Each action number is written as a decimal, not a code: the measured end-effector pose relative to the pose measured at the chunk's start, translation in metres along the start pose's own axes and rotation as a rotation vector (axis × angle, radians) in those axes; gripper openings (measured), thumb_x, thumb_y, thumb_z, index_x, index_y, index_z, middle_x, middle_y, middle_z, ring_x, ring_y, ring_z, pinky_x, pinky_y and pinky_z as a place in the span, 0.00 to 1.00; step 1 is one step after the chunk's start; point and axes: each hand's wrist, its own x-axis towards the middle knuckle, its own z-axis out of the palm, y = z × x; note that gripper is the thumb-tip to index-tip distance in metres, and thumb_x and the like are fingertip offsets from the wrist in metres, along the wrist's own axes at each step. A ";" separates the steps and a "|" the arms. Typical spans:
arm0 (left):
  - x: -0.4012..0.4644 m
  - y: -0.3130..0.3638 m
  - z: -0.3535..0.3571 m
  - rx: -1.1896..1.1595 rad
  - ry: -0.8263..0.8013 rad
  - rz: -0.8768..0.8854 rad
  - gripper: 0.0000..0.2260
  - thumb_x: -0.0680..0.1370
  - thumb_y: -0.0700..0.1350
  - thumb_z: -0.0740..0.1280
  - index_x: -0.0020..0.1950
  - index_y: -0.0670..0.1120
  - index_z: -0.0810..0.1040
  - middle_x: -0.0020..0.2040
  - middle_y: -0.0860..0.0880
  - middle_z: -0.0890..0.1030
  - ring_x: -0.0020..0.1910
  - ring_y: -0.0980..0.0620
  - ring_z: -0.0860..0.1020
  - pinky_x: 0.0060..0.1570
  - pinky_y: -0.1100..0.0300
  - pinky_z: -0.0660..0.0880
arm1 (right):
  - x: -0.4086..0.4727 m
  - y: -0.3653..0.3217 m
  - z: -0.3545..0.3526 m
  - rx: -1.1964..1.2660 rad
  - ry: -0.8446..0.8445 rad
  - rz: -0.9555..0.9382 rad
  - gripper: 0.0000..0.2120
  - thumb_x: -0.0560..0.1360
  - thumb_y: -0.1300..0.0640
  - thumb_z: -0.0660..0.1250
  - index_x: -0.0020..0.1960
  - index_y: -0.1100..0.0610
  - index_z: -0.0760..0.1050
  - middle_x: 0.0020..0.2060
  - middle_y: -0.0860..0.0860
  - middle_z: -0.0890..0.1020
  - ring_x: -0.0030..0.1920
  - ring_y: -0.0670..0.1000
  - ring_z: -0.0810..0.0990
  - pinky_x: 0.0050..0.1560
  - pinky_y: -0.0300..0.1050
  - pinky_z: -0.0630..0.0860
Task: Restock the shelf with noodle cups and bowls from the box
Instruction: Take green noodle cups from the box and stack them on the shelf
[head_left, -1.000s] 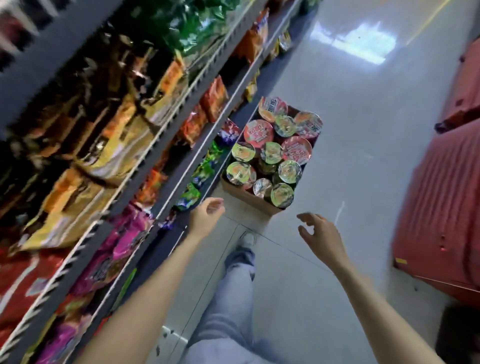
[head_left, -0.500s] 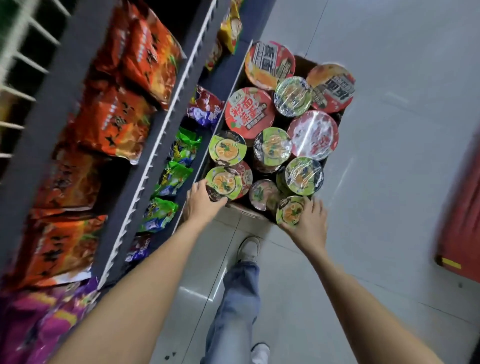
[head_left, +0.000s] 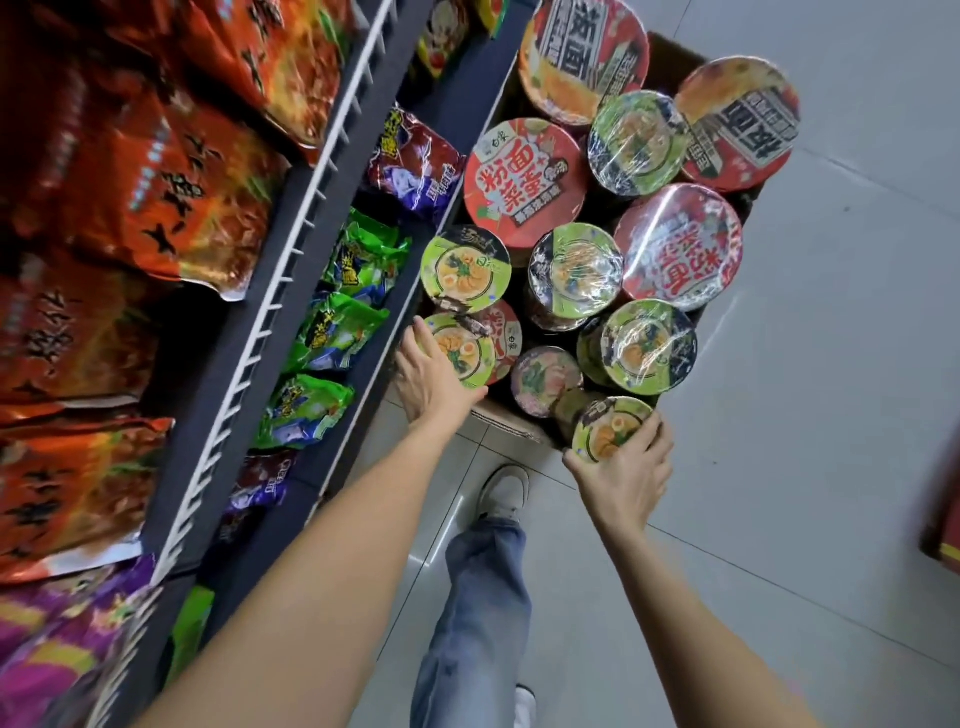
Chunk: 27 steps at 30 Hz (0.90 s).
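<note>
Beside the box (head_left: 511, 422) on the floor, shelves (head_left: 291, 260) of orange and green noodle packets crowd its left. Shrink-wrapped, green-lidded cups fill it; left hand (head_left: 434, 376) fingers curl round one cup (head_left: 460, 349), right hand (head_left: 626, 475) grips another (head_left: 610, 428).
</note>
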 end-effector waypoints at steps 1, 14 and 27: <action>-0.002 0.001 -0.003 -0.009 -0.003 -0.002 0.57 0.63 0.58 0.77 0.77 0.42 0.42 0.76 0.42 0.53 0.72 0.42 0.58 0.64 0.46 0.68 | -0.007 -0.001 -0.005 0.031 0.004 0.015 0.56 0.60 0.47 0.77 0.77 0.58 0.47 0.73 0.57 0.57 0.69 0.64 0.61 0.65 0.62 0.64; -0.147 -0.045 -0.150 -0.397 -0.177 0.393 0.54 0.62 0.52 0.80 0.77 0.45 0.48 0.71 0.43 0.52 0.72 0.49 0.54 0.72 0.55 0.53 | -0.115 -0.032 -0.190 0.426 -0.171 -0.437 0.50 0.59 0.44 0.72 0.75 0.53 0.55 0.70 0.49 0.56 0.72 0.48 0.56 0.69 0.42 0.56; -0.462 -0.146 -0.312 -0.874 0.306 0.559 0.51 0.58 0.66 0.74 0.76 0.59 0.53 0.71 0.57 0.63 0.69 0.59 0.65 0.66 0.54 0.66 | -0.341 -0.052 -0.369 0.559 -0.318 -1.114 0.32 0.57 0.36 0.74 0.60 0.36 0.71 0.66 0.45 0.69 0.65 0.32 0.65 0.59 0.24 0.63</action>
